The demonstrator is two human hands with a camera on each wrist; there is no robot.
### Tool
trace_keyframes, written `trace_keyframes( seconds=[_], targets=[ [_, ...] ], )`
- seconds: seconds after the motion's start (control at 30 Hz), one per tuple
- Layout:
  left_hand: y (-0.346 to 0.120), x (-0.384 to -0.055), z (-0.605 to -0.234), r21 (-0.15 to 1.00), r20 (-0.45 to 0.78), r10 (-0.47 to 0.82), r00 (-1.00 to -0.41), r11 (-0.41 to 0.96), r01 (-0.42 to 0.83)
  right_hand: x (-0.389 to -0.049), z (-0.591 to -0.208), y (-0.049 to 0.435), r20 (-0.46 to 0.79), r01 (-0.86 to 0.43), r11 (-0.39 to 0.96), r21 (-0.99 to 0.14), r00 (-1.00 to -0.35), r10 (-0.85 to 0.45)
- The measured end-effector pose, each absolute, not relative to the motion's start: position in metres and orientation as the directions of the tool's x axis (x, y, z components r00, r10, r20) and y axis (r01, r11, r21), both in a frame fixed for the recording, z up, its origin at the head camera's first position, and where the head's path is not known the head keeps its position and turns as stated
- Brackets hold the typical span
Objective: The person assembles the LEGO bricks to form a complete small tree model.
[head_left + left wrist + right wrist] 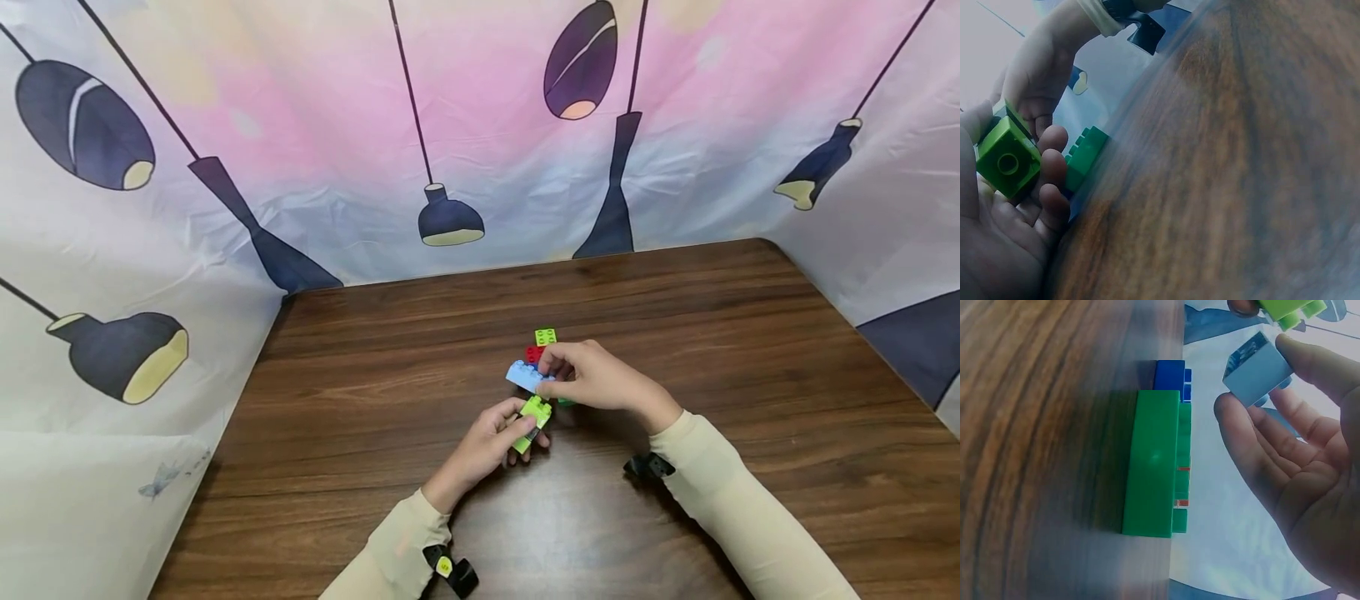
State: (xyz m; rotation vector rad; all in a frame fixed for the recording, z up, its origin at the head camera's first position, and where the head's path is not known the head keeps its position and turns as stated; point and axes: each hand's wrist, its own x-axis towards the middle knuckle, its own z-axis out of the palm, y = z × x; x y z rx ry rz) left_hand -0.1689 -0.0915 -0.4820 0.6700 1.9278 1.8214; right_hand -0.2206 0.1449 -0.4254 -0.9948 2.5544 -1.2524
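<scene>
Light-blue block [523,375] | right hand [600,377] pinching it | left hand [486,439] gripping lime block [535,411] | blocks hovering well inside surface [375,358] edges | cloth [330,100] hanging behind

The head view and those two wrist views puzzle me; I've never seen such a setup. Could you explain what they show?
There's no robot here, just a person's two bare hands. The widest picture comes from a camera worn on the head, looking forward and down. The other two come from cameras worn on each wrist, so they look tilted and close up.

The left hand holds a lime-green piece. The right hand pinches a light blue block in its fingers. On the wooden table lie a green block, a dark blue block, a red block and a small lime block.
</scene>
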Motion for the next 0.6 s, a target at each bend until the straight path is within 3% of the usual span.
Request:
trace_keyframes(
  seconds=[0.4, 0.6],
  targets=[
    [-0.0916, -0.1674, -0.4817, 0.998, 0.005, 0.581, -0.814, 0.043, 0.037, -0.2171, -0.4208, 0.1449, 0.136, -0.405, 0.303, -0.863, -0.763, -0.632],
    [-0.0913, -0.1684, -0.4816, 0.998, 0.001, 0.579, -0.815, 0.055, 0.04, -0.2168, -0.4199, 0.1429, 0.122, -0.392, 0.3, -0.87, -0.76, -0.639]
  ],
)
